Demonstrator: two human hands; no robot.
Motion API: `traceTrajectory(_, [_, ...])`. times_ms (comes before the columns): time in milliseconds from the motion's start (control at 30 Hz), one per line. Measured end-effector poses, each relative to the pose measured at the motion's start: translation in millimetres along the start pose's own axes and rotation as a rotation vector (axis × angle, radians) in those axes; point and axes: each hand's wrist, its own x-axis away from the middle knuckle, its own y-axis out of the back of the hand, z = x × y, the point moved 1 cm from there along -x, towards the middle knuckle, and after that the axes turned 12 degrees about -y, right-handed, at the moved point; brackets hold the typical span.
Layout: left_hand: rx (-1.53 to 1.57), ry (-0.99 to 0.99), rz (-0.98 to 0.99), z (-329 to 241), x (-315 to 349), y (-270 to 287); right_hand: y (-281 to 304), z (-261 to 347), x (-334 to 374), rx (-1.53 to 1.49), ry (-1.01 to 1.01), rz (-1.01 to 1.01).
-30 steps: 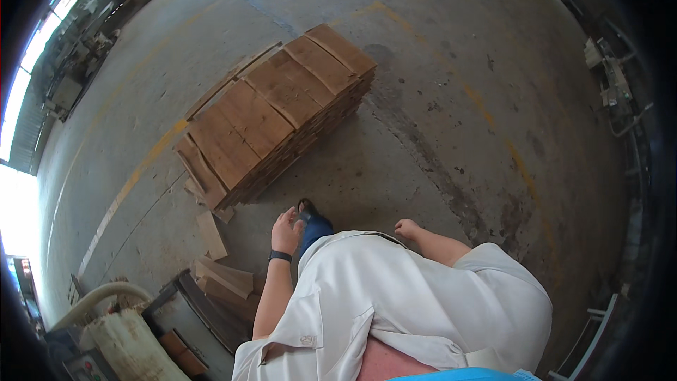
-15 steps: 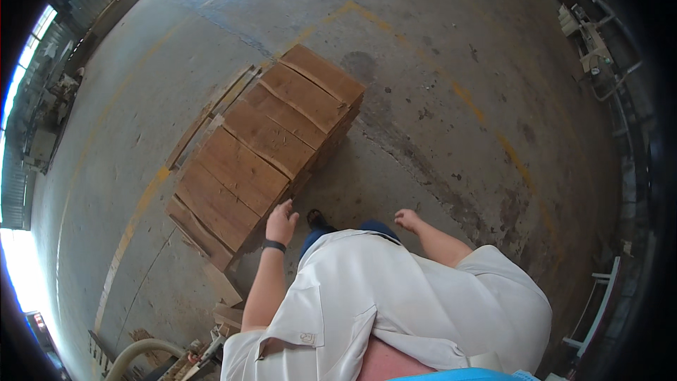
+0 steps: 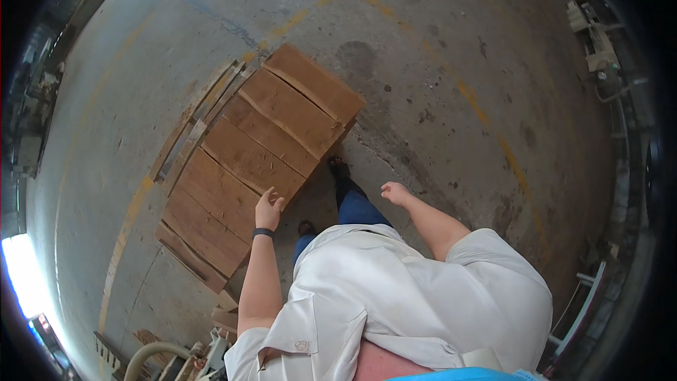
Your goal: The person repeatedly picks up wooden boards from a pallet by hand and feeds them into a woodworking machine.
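A stack of brown wooden boards (image 3: 278, 109), laid side by side with wavy edges, stands on the floor to the left. My left hand (image 3: 269, 210), with a dark band at the wrist, is over the near edge of the stack; its fingers are apart and hold nothing. Whether the fingertips touch the wood I cannot tell. My right hand (image 3: 397, 193) hangs in front of my body, away from the boards, with its fingers loosely bent and nothing in it.
Narrow strips of wood (image 3: 190, 123) run along the stack's far side. A curved hose (image 3: 151, 354) and machine parts stand at the lower left. Yellow lines (image 3: 476, 104) mark the concrete floor. Along the right wall is a machine (image 3: 596, 42), with a white frame (image 3: 585, 303) nearer me.
I have stepped forward alongside the stack, with one foot now ahead. My left hand has come over its near edge. My right hand has swung forward and inward.
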Motion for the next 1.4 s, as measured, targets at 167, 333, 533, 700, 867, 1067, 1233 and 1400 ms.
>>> traceTrajectory(167, [0.277,0.311,-0.112,42,-64,-58,70,90,-103,0.109,-0.022,0.082])
traceTrajectory(333, [0.272,0.572,-0.005,49,-132,-132,128,153,-203,0.24,0.013,0.038])
traceTrajectory(533, [0.393,0.699,-0.11,99,-204,-178,126,240,-300,0.242,0.129,-0.061])
traceTrajectory(700, [0.617,0.638,-0.106,59,-269,-247,136,206,-357,0.185,-0.001,-0.161])
traceTrajectory(867, [0.182,0.766,-0.29,120,-249,-220,102,267,-333,0.18,-0.049,-0.159])
traceTrajectory(1067, [0.199,0.705,-0.385,128,-238,-212,109,259,-318,0.162,-0.127,-0.227])
traceTrajectory(1233, [0.26,0.568,-0.218,138,-223,-157,87,275,-284,0.001,0.011,0.073])
traceTrajectory(1400, [-0.21,0.394,-0.247,75,-209,-97,81,272,-238,0.105,0.188,0.083])
